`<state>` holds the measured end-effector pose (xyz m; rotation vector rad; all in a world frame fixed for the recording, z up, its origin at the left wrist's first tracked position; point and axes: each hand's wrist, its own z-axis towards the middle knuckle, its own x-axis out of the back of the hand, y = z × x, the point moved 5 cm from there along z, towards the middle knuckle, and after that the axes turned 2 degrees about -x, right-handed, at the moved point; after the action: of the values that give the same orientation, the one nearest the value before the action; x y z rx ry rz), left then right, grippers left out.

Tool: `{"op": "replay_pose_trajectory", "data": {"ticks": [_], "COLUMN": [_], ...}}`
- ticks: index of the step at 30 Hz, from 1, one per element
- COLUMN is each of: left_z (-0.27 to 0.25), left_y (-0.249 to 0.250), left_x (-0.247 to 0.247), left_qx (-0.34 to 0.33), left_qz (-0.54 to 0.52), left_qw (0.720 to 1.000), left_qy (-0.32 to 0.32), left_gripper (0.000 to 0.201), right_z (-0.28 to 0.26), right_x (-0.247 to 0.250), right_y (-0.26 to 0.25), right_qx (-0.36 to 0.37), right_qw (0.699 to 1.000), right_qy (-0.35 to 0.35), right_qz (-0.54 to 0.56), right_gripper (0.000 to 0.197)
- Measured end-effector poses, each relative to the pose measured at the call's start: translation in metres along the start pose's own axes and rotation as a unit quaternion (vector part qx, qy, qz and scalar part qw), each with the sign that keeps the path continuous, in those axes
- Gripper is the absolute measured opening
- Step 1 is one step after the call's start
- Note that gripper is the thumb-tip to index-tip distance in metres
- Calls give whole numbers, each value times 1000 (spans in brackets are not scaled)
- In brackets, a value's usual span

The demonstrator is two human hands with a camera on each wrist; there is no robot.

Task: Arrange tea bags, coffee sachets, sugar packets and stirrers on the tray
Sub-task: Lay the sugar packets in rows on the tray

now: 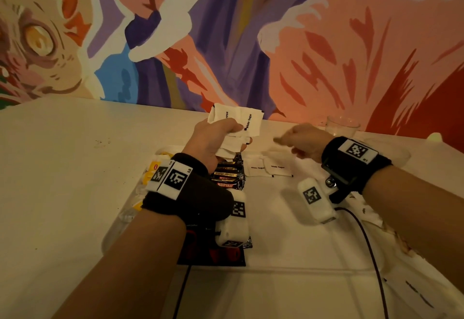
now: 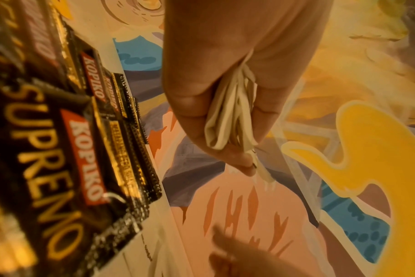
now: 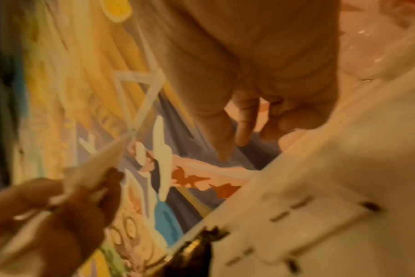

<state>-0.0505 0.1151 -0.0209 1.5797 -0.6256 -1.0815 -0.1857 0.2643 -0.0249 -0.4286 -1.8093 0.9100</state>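
Behind the pale bench (image 1: 62, 168) a painted mural glows; your left hand (image 1: 213, 140) pinches a fan of white sugar packets (image 1: 241, 122) above the tray (image 1: 288, 256), likely feeding them singly to your right hand (image 1: 303, 142), loosely spread and empty, beside two laid packets (image 1: 268, 168).

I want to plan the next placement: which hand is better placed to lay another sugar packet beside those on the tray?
Probably the right hand: it is empty above the laid sugar packets; the left hand grips the bundle.
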Motion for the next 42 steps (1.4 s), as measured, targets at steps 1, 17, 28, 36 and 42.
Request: {"op": "replay_pose_trajectory", "data": {"ticks": [1,17,28,36,42], "left_z": [0,6,8,5,3], "left_y": [0,3,6,-2,-5], "left_x": [-1,11,15,3,-8], "left_qx": [0,-42,-55,-32,-22], "left_qz": [4,-10,-13,4,62], "left_qw": [1000,997,996,999,997], "left_qy": [-3,65,65,9,-31], "left_gripper": [20,19,24,23,23], "right_z": [-8,-32,-17,-28,-43], "right_x": [0,0,-36,-19,-21], "right_y": [-13,-34,17,-13,-46], "right_qx": [37,24,-118,9,104], "right_qw": [998,984,978,995,968], "right_qy": [0,-43,-84,-18,-70], "right_qz": [52,170,152,102,215], "right_gripper": [24,12,16,19,12]}}
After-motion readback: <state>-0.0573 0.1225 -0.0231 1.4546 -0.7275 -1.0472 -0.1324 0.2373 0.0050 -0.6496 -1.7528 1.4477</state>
